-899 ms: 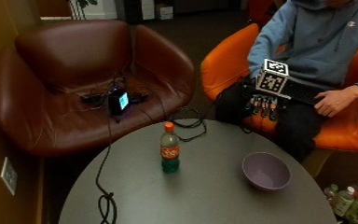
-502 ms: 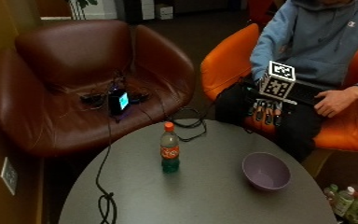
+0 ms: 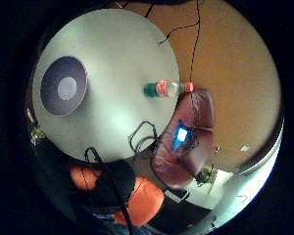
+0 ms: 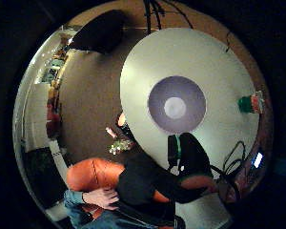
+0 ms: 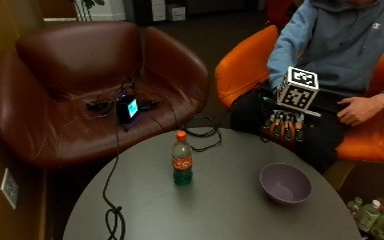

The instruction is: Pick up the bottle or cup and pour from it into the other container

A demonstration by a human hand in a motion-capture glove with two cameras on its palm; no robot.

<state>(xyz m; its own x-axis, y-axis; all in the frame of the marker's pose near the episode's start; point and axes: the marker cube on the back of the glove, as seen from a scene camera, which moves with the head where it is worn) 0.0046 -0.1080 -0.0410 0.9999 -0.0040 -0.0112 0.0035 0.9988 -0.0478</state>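
Observation:
A plastic bottle (image 5: 181,161) with an orange cap, an orange label and green liquid stands upright near the middle of the round grey table (image 5: 212,210). An empty purple bowl (image 5: 284,183) sits on the table to its right. My gloved right hand (image 5: 284,125) hovers above the table's far edge, fingers hanging straight down and holding nothing. It is well apart from both. The palm views look down on the bowl (image 4: 177,105) and the bottle (image 3: 166,88) from above.
A black cable (image 5: 114,190) runs over the table's left side up to a lit device (image 5: 126,107) on the brown armchair (image 5: 79,85). An orange chair (image 5: 245,70) holds the seated person. Several small bottles (image 5: 377,215) stand on the floor at right.
My right hand has moved from the lap forward and a little up, toward the table's far edge. Bottle and bowl have not moved.

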